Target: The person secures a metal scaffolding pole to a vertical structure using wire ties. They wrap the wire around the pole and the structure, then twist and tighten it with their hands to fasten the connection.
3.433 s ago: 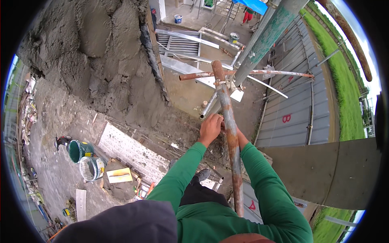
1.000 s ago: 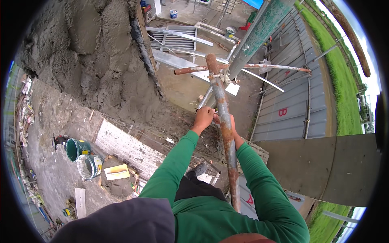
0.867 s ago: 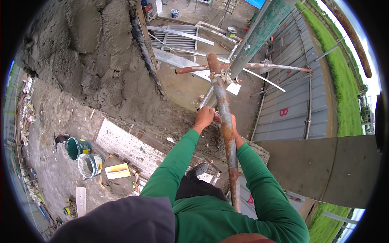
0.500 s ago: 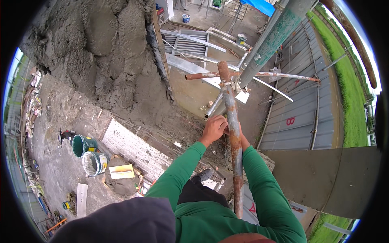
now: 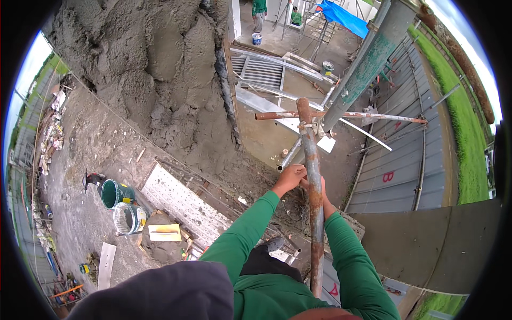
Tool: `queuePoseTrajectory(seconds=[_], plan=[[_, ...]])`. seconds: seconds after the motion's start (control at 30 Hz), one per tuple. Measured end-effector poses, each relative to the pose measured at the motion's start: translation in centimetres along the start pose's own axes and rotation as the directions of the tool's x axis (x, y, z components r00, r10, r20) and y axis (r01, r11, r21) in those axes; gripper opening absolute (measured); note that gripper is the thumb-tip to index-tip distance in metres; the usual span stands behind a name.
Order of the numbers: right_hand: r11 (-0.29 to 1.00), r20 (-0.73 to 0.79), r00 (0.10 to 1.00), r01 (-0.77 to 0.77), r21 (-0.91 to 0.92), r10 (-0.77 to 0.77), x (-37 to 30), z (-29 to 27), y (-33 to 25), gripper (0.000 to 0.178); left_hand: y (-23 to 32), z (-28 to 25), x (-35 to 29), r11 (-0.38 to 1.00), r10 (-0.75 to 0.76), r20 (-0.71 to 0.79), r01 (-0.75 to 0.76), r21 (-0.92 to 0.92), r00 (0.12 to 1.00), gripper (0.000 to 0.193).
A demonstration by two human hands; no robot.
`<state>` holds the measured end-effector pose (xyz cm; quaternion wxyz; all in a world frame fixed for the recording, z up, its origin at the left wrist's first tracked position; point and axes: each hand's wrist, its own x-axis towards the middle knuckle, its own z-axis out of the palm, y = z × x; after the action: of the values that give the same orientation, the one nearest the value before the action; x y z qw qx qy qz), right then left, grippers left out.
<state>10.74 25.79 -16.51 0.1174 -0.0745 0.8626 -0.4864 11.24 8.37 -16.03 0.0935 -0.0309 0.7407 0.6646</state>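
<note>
Just left of a rusty upright scaffold pipe [image 5: 313, 186], my left hand [image 5: 289, 180] is closed, its fingers bent together. Whatever it pinches is hidden. My right hand [image 5: 327, 207] reaches behind the same pipe, which covers most of it. Its fingertips show beside the left hand, curled in, and what they hold cannot be made out. Above the hands, a clamp [image 5: 307, 126] sits on the pipe where a rusty crossing pipe [image 5: 362, 114] meets it. A short grey tube [image 5: 289, 154] ends close above my left hand.
Wet grey mortar [image 5: 170, 80] covers a surface at upper left. Far below stand a green bucket [image 5: 114, 194], a white bucket [image 5: 128, 218] and a yellow float [image 5: 165, 232] on a mortar board. A thick green-grey post [image 5: 362, 69] rises at right, before a metal fence [image 5: 397, 160]. People work in the distance.
The view has shifted, so the surroundings sit slightly lower and further right. Both hands stay together at the pipe, with the fingers slightly rearranged. A distant person now shows more at the top.
</note>
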Motion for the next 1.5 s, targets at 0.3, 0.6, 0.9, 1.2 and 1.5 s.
queuePoseTrajectory(seconds=[0.3,0.6,0.9,1.2,1.5], plan=[[0.999,-0.002,0.999,-0.045,-0.031,0.045,-0.9,-1.4,-0.5,0.036,0.0,-0.2,1.0,0.994,-0.081,-0.006,0.081,0.078,0.997,0.028],[0.921,-0.049,0.999,0.006,0.39,0.014,-0.5,-0.1,3.4,0.023,-0.2,-0.6,-0.4,0.984,0.065,-0.185,-0.032,0.178,0.981,0.029],[0.679,0.259,0.948,-0.312,0.665,0.183,2.5,-1.2,3.8,0.019,0.7,-0.4,-2.4,0.89,0.437,-0.125,-0.409,0.202,0.891,0.015],[0.913,0.225,0.937,0.172,0.37,-0.268,1.8,-0.7,4.0,0.02,0.6,0.4,-1.8,0.791,0.574,-0.235,-0.458,0.405,0.784,0.012],[0.863,0.277,0.961,-0.13,0.489,-0.013,1.5,1.2,2.7,0.036,-2.5,-0.3,1.1,0.959,0.19,-0.378,-0.09,0.268,0.906,0.027]])
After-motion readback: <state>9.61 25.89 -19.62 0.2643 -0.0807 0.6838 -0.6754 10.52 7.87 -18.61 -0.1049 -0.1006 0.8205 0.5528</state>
